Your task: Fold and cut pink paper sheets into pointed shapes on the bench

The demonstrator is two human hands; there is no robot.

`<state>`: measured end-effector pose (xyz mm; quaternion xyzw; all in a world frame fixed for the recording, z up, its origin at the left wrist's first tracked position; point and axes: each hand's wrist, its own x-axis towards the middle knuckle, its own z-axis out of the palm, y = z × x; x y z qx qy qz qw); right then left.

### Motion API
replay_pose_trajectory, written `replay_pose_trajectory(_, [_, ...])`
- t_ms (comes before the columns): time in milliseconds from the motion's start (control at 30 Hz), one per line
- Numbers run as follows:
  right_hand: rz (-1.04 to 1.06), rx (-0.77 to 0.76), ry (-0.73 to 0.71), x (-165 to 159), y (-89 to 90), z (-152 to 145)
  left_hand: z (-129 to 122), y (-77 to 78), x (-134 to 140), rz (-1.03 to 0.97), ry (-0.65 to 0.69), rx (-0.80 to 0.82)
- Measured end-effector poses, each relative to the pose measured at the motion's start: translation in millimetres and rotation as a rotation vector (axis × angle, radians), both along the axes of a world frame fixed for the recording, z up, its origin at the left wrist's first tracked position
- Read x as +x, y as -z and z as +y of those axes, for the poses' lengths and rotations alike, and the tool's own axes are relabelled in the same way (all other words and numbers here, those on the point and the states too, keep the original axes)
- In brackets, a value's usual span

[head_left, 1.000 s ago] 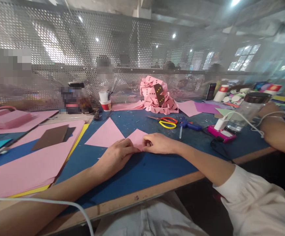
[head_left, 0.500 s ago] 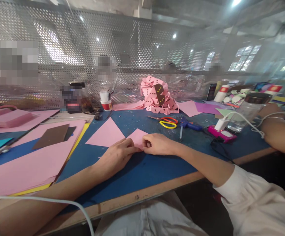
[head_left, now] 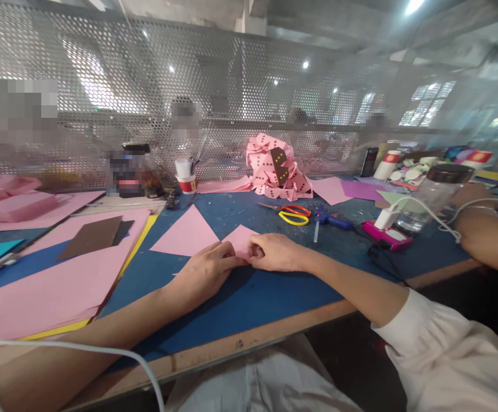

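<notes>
A small pink sheet of paper (head_left: 239, 236) lies on the blue table mat (head_left: 214, 312), one corner pointing away from me. My left hand (head_left: 208, 269) is closed at its near left edge, thumb and fingertips pressed on the paper. From the other side my right hand (head_left: 275, 252) pinches the near right edge, its fingers curled. The fingertips of both hands almost meet, and they hide the paper's near edge. Beside my left hand rests another pink paper piece (head_left: 186, 232), triangular in its visible part, its near corner partly covered by that hand.
Scissors (head_left: 294, 215) and a blue glue gun (head_left: 332, 218) lie beyond my right hand. A dotted pink paper model (head_left: 275, 169) stands at the back. Pink sheets (head_left: 60, 297) are stacked left. A pink power strip (head_left: 386, 235), a jar (head_left: 429, 194) and another person's arm (head_left: 495, 234) are right.
Both hands and the paper between them hold nearly the same position. Only the camera view has shifted very slightly.
</notes>
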<state>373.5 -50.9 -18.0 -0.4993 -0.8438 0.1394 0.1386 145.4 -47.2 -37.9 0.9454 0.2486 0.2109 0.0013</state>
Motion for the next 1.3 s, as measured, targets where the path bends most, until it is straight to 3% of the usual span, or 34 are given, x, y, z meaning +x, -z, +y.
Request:
replay_pose_trajectory(333, [0.133, -0.203, -0.155, 24.7, -20.4, 5.2, 0.6, 0.8, -0.7, -0.002, 0.013, -0.003])
replay_pose_trajectory(500, [0.066, -0.142, -0.184, 35.8, -22.9, 1.2, 2.3, 4.0, -0.9, -0.028, 0.020, -0.006])
replay_pose_trajectory(700, [0.119, -0.040, -0.136, 38.3, -10.0, -2.3, 2.8, 2.9, -0.5, -0.042, 0.027, 0.005])
replay_pose_trajectory(1033, [0.232, -0.177, -0.068, 39.7, -7.2, -0.3, 4.0, 7.7, -1.4, -0.048, 0.016, -0.004])
replay_pose_trajectory(1300, [0.250, -0.204, -0.015, 36.8, -6.5, -1.0, -3.0, -3.1, -1.4, 0.012, 0.059, -0.037])
